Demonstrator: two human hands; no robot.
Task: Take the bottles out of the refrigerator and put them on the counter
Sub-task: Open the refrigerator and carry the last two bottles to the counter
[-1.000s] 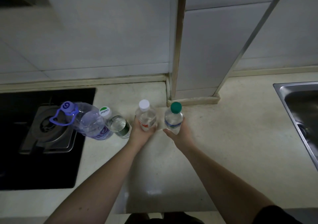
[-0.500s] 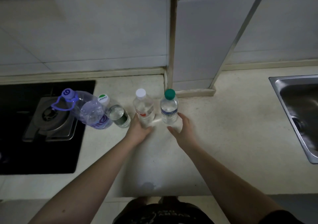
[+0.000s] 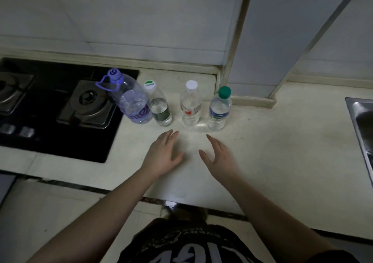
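the pale counter (image 3: 272, 161) was seen from above, and it ran from a black gas stove (image 3: 60, 109) at the left side to the rim of a steel sink (image 3: 361, 121) at the right side. behind it a wall of light tiles (image 3: 141, 20) was seen. four bottles were stood upright in a row on the counter, near the wall. the large bottle with the purple cap and handle (image 3: 131, 99) was placed at the left end of the row, just beside the edge of the stove. the bottle with the green label (image 3: 159, 105) was placed just beside it, and whether the two were touching could not be told. the bottle with the white cap (image 3: 190, 105) and the bottle with the green cap (image 3: 219, 109) were stood next in the row, a little apart from each other. the left hand (image 3: 161, 155) and the right hand (image 3: 220, 157) were held over the counter, in front of these two bottles and apart from them. the fingers of both hands were spread and almost straight, and nothing was held in either hand.
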